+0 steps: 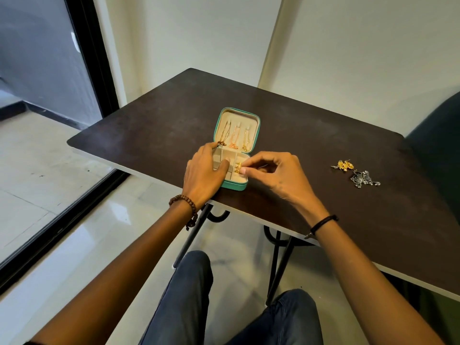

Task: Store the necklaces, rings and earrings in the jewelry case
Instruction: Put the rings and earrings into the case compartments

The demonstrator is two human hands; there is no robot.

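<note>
two hands over near table edge. left hand (202, 170) rests on left side of case tray, fingers straight, spread, holding nothing. right hand (276, 175) pinches one gold earring (239, 168) between thumb and forefinger at tray's right compartments. one green case (235, 186) by table's near edge, lying open, long axis running away from person, lid at far end. three necklaces (234, 135) side by side in lid, chains lengthwise. well right on table (298, 120): one gold cluster (343, 165), one silver cluster (364, 179), just beside each other; pieces per cluster unclear.
</note>
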